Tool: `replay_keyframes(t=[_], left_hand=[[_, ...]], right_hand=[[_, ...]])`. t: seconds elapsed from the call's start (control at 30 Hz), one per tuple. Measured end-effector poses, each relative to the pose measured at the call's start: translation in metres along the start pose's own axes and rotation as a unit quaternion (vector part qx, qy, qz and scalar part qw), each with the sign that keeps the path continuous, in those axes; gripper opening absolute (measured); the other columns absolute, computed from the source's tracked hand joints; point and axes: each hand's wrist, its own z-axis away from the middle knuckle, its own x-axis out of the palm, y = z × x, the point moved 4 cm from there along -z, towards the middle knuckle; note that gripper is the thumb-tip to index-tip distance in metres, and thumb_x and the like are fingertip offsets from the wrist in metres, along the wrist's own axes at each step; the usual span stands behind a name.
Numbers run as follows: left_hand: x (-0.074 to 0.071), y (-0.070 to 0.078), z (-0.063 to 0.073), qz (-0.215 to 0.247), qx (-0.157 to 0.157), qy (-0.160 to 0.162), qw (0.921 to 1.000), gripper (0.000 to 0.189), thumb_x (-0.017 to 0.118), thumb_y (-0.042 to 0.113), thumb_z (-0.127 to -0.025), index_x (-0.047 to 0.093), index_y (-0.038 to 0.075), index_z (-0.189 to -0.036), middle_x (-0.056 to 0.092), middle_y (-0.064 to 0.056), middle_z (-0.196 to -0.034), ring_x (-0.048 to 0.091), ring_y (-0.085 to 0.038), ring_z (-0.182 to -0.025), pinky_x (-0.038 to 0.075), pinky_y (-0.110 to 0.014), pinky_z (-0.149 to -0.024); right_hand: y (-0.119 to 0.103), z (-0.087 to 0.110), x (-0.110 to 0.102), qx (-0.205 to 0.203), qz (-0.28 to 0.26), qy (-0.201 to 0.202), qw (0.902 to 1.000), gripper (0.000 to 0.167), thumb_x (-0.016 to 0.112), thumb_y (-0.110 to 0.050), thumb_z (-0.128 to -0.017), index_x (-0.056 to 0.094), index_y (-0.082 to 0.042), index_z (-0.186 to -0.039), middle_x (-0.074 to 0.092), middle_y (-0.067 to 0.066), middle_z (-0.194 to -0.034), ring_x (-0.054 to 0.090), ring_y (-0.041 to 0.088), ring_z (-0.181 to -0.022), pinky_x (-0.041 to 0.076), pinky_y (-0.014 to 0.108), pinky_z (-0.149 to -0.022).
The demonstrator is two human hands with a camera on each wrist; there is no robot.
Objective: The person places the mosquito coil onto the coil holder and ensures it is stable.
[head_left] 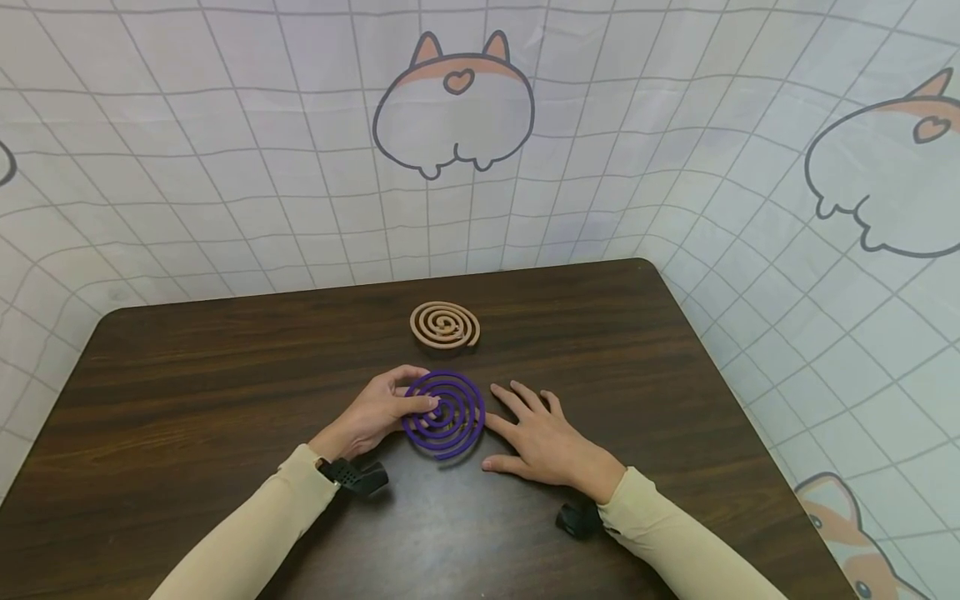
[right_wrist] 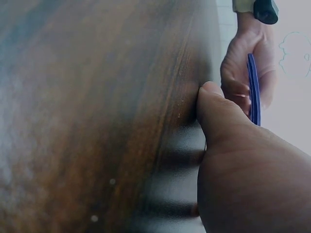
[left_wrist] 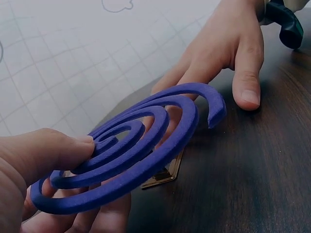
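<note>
A purple mosquito coil (head_left: 455, 450) is held by my left hand (head_left: 375, 414), thumb on top near its centre and fingers underneath. In the left wrist view the purple coil is tilted above the dark table. A small gold-coloured metal piece (left_wrist: 167, 177) lies on the table below it, mostly hidden by the coil. My right hand (head_left: 551, 446) rests on the table to the right with its fingers spread and straight. Its index finger reaches toward the coil's right edge, close to the metal piece. The right wrist view shows the purple coil (right_wrist: 254, 90) edge-on.
A tan mosquito coil (head_left: 423, 333) lies farther back, with a small shiny bit near its right side. The dark wood table (head_left: 225, 367) has rounded back corners. A white gridded curtain (head_left: 300, 192) with cartoon animals hangs behind and to the sides.
</note>
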Motion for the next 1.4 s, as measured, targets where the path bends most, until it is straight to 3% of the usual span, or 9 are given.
replay_keyframes(t=[0.73, 1.07, 1.4], left_hand=[[0.009, 0.001, -0.004, 0.000, -0.009, -0.007, 0.9999, 0.058, 0.073, 0.008, -0.095, 0.044, 0.003, -0.144, 0.075, 0.000, -0.089, 0.072, -0.008, -0.072, 0.059, -0.022, -0.063], [0.012, 0.002, -0.007, 0.004, -0.007, -0.015, 0.9999, 0.056, 0.072, 0.006, -0.095, 0.045, 0.002, -0.143, 0.076, 0.001, -0.091, 0.074, -0.010, -0.075, 0.063, -0.025, -0.067], [0.014, 0.001, -0.008, -0.002, -0.012, -0.017, 0.9998, 0.054, 0.073, 0.007, -0.095, 0.046, 0.002, -0.142, 0.076, 0.000, -0.095, 0.075, -0.011, -0.078, 0.064, -0.027, -0.070]], right_hand=[[0.001, 0.000, 0.000, 0.002, -0.001, -0.003, 1.0000, 0.073, 0.046, -0.074, -0.098, 0.039, -0.036, -0.160, 0.020, 0.009, -0.174, 0.020, 0.041, -0.160, 0.031, 0.074, -0.115], [0.002, 0.000, 0.001, -0.003, -0.005, 0.003, 1.0000, 0.071, 0.047, -0.073, -0.098, 0.047, -0.032, -0.155, 0.021, 0.009, -0.174, 0.021, 0.041, -0.159, 0.032, 0.073, -0.114], [0.003, -0.001, 0.001, -0.002, -0.011, 0.001, 0.9999, 0.073, 0.047, -0.074, -0.097, 0.042, -0.034, -0.158, 0.021, 0.008, -0.174, 0.021, 0.041, -0.159, 0.031, 0.073, -0.115]])
